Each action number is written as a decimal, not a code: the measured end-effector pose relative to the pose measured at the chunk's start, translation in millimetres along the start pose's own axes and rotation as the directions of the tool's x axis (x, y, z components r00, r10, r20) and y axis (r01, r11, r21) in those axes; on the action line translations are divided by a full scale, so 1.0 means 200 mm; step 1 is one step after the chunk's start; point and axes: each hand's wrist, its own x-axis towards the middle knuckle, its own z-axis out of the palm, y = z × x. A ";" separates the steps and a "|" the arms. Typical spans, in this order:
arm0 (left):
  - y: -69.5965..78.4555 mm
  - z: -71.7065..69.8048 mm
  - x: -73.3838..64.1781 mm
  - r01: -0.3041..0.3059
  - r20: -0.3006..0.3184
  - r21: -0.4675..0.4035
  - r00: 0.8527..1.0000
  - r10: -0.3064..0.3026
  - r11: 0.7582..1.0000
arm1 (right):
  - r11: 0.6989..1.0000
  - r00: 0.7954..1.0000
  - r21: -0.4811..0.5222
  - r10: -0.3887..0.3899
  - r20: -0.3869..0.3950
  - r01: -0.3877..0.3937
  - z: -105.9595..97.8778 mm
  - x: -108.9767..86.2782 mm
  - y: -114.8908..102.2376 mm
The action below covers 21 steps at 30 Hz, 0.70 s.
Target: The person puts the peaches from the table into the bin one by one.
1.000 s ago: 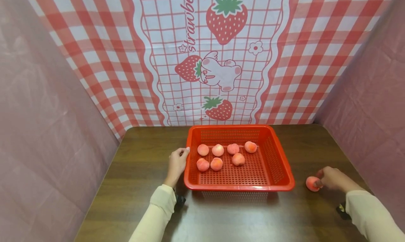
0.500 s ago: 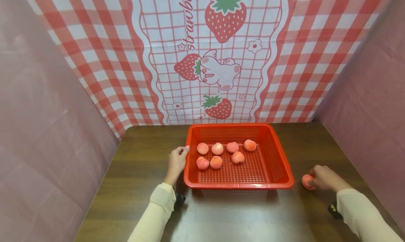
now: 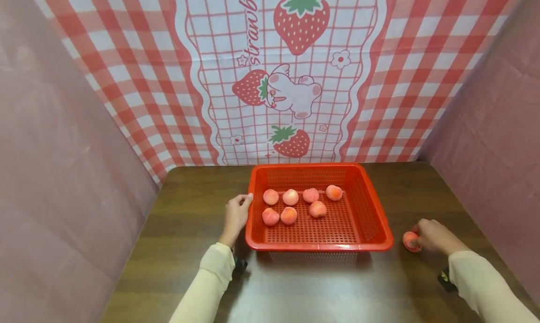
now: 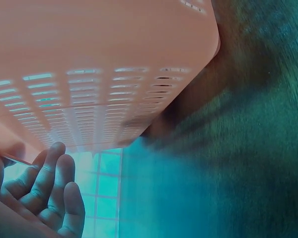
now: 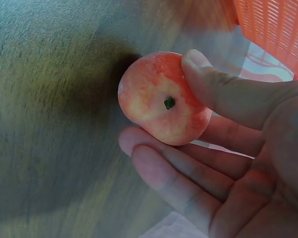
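A red plastic basket (image 3: 319,247) with slotted walls stands on the table, several peaches (image 3: 290,197) lying in two loose rows on its floor. At its left side my left hand (image 3: 237,215) pinches the rim between thumb and fingers; the left wrist view shows the fingers (image 4: 54,173) below that rim, against the outer wall. To the right of the basket, my right hand (image 3: 435,236) grips a single peach (image 5: 161,99) low over the table. In the right wrist view the thumb lies on one side of it, fingers on the other, its small dark stem end showing.
The brown wooden table (image 3: 190,266) ends at a red checked cloth with strawberry prints (image 3: 295,79) behind the basket. Pink cloth hangs at the left (image 3: 71,173) and right (image 3: 489,126) sides. A strip of table separates the held peach from the basket.
My right hand has shifted slightly left toward the basket with the peach, then stayed almost still over the last half second. My left hand keeps its place on the rim.
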 end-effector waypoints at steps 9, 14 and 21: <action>0.02 -0.01 -0.01 0.011 0.003 0.005 1.000 -0.011 1.000 | 1.000 1.000 0.012 0.010 0.011 -0.010 0.00 0.01 0.00; 0.01 -0.01 -0.01 -0.005 -0.005 0.018 1.000 0.005 1.000 | 1.000 1.000 0.001 0.013 0.000 -0.013 0.00 0.02 0.00; 0.01 -0.02 -0.02 0.001 -0.015 0.021 1.000 0.000 1.000 | 0.999 0.999 -0.007 0.034 0.011 -0.034 0.00 0.03 -0.01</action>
